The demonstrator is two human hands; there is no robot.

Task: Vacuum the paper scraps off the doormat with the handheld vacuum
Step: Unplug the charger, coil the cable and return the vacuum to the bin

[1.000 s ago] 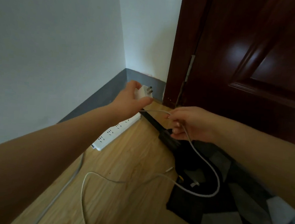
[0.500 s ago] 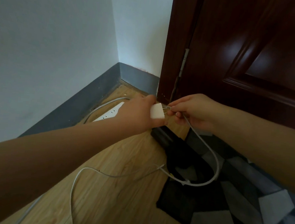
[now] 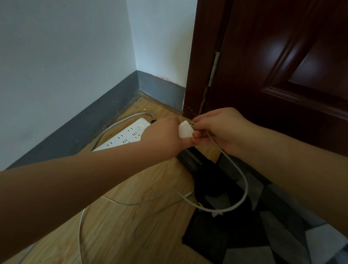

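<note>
I see a dim indoor picture with cool light on the pale painted walls (image 3: 49, 59). Soft glare spots shine on the glossy dark red-brown wooden door (image 3: 279, 56). The wide lens bends the edges.

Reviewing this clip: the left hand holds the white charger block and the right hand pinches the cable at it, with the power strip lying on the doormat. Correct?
Not quite. The head view shows the power strip on the wooden floor beside the grey skirting, not on the doormat. The left hand does hold the charger block, and the right hand pinches the cable.
</note>
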